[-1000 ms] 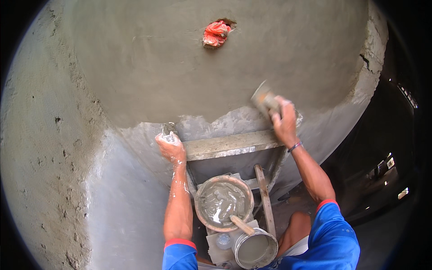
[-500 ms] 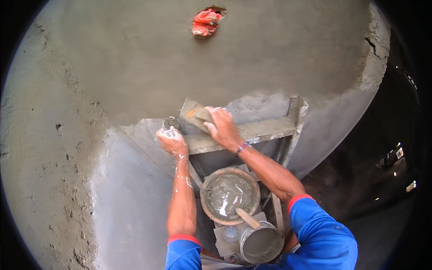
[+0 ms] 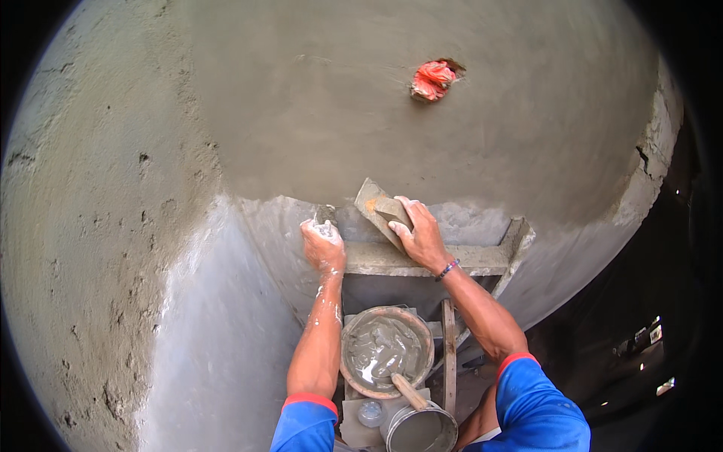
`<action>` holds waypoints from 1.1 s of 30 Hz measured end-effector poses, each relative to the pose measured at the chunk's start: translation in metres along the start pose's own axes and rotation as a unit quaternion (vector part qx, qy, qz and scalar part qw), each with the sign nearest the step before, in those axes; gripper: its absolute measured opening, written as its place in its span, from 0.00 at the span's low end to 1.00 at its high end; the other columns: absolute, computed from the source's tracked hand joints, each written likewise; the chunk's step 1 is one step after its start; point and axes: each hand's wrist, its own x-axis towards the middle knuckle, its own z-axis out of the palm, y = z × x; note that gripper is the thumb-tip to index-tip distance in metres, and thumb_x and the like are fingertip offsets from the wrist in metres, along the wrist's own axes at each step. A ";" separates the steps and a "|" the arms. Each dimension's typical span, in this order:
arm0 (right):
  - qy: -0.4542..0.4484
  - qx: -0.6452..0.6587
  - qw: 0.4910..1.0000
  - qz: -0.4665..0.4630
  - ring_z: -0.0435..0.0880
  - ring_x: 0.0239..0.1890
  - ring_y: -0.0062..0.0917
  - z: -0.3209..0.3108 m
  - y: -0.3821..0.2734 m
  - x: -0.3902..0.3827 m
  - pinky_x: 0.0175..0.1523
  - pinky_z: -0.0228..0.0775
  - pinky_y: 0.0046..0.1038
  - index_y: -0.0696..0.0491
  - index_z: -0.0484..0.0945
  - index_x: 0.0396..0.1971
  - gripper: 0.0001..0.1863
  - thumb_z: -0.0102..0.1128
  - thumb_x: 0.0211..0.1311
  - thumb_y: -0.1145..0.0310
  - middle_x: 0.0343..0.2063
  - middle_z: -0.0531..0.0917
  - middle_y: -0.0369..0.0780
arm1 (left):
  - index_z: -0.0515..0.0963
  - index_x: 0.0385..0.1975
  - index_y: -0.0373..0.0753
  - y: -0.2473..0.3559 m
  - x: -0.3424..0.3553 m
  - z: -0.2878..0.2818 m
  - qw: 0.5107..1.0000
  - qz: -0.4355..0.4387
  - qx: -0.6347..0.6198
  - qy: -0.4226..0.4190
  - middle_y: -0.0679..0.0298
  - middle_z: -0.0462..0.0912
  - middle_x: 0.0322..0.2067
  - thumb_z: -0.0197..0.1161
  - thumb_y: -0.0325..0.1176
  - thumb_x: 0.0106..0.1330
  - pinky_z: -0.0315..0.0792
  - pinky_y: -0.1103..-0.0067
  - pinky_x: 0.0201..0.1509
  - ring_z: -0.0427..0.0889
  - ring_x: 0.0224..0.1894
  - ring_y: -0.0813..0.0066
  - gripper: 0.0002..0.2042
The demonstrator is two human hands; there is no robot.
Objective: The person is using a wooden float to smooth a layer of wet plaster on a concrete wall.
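Swung toward nine o'clock since a second ago, the right hand (image 3: 423, 241) has brought its trowel (image 3: 382, 212) from near the right end of the plank (image 3: 474, 260) to near the left hand (image 3: 324, 245). Fingers and thumb grasp the trowel's block handle; the flat blade tilts, its tip toward eleven o'clock at the lower edge of the damp plaster (image 3: 422, 143). I cannot tell whether the blade touches it. At eight o'clock from the trowel, the left hand is clenched and smeared white, beside the plank's left end; what it grips, if anything, is hidden.

Red crumpled plastic (image 3: 433, 80) plugs a hole at one o'clock from the trowel. At five o'clock from the left hand stands a bowl (image 3: 346, 369) of wet mortar, with a wooden handle (image 3: 409, 392) sticking out over its rim toward a bucket (image 3: 450, 429) at five o'clock.
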 end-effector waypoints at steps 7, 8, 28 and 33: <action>0.304 0.008 0.952 -0.048 0.78 0.50 0.42 -0.035 -0.071 0.098 0.56 0.70 0.40 0.57 0.71 0.57 0.28 0.68 0.54 0.72 0.47 0.79 0.47 | 0.68 0.48 0.34 -0.002 0.004 0.001 0.997 0.065 0.011 0.031 0.48 0.77 0.40 0.66 0.33 0.60 0.71 0.57 0.47 0.78 0.43 0.44 0.20; 0.334 -0.057 0.938 -0.075 0.76 0.49 0.43 -0.036 -0.071 0.115 0.56 0.69 0.41 0.55 0.71 0.57 0.30 0.70 0.52 0.72 0.46 0.78 0.45 | 0.68 0.48 0.34 0.002 0.004 0.002 0.999 0.047 0.009 0.016 0.47 0.77 0.40 0.67 0.33 0.60 0.71 0.57 0.47 0.78 0.44 0.43 0.20; 0.195 -0.269 0.940 -0.071 0.73 0.44 0.40 -0.011 -0.063 0.130 0.50 0.68 0.39 0.54 0.71 0.55 0.31 0.70 0.48 0.70 0.40 0.74 0.46 | 0.69 0.47 0.33 0.012 0.008 0.000 0.997 0.069 -0.012 0.040 0.49 0.77 0.40 0.67 0.30 0.58 0.72 0.59 0.48 0.78 0.44 0.45 0.19; -0.010 -0.205 0.972 -0.112 0.74 0.46 0.42 0.044 -0.044 0.042 0.49 0.70 0.40 0.55 0.71 0.55 0.30 0.68 0.48 0.71 0.40 0.74 0.45 | 0.69 0.47 0.33 0.004 0.009 -0.002 0.999 0.041 -0.006 0.014 0.48 0.77 0.40 0.66 0.30 0.58 0.71 0.59 0.49 0.78 0.45 0.45 0.19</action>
